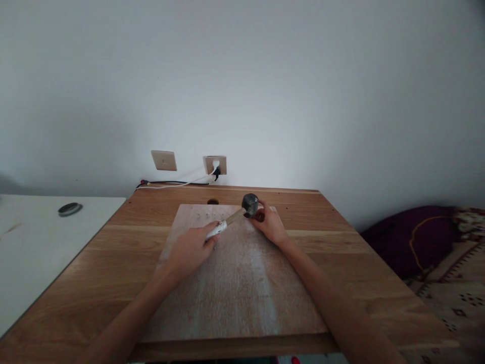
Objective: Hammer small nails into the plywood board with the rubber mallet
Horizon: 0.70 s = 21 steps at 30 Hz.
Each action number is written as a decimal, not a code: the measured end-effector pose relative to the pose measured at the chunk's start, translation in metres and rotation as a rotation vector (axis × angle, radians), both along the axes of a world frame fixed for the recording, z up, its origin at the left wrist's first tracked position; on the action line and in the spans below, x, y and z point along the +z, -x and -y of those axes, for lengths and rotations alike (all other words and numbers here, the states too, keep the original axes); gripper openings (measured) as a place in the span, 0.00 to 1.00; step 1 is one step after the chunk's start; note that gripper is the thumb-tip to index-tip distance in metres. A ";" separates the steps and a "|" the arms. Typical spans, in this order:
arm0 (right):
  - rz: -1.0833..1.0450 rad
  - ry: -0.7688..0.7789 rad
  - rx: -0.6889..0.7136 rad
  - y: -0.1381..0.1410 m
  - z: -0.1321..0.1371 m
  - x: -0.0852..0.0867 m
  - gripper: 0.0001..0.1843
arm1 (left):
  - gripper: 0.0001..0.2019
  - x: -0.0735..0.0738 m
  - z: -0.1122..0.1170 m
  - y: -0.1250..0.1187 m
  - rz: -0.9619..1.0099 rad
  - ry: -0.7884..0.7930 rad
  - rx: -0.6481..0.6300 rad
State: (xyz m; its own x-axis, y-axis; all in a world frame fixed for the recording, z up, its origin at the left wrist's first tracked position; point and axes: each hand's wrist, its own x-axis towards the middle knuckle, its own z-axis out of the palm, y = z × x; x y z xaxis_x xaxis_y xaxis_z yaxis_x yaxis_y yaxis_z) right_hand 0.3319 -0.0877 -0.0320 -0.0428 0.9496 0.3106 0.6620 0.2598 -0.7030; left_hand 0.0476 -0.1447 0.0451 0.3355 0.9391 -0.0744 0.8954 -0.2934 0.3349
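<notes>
My left hand (195,247) is closed around the white-marked handle of a hammer (235,216). The hammer's dark, blocky head (249,205) points right, over the far part of a worn wooden board (235,288). Behind that head, my right hand (271,222) has its thumb and fingers curled together near the board's far right corner. Whatever those fingertips pinch is hidden by the hammer head. Several small nails (207,216) stand up in a row along the board's far left part.
The board lies on a wooden table (125,263) against a white wall. A socket (222,164) with plugs and cables sits behind it. On the left, a white surface (34,253) carries a round dark lid-like object (70,209). Purple cloth (409,237) and patterned fabric (462,283) are at right.
</notes>
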 end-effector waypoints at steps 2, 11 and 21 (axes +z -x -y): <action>-0.001 -0.004 -0.012 0.000 0.000 0.001 0.32 | 0.24 -0.001 -0.001 -0.002 -0.015 0.008 -0.007; -0.007 -0.013 -0.037 0.001 0.001 0.001 0.31 | 0.25 -0.001 0.000 0.000 -0.023 0.004 -0.016; 0.028 -0.077 -0.039 0.002 0.001 0.000 0.20 | 0.25 -0.006 0.002 -0.005 -0.036 -0.013 -0.014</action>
State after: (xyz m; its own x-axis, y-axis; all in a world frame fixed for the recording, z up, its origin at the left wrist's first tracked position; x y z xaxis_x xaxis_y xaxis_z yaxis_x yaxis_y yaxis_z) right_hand 0.3300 -0.0889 -0.0321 -0.0163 0.9239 0.3822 0.6920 0.2864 -0.6627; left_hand 0.0526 -0.1470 0.0386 0.3460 0.9353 -0.0744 0.9027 -0.3102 0.2983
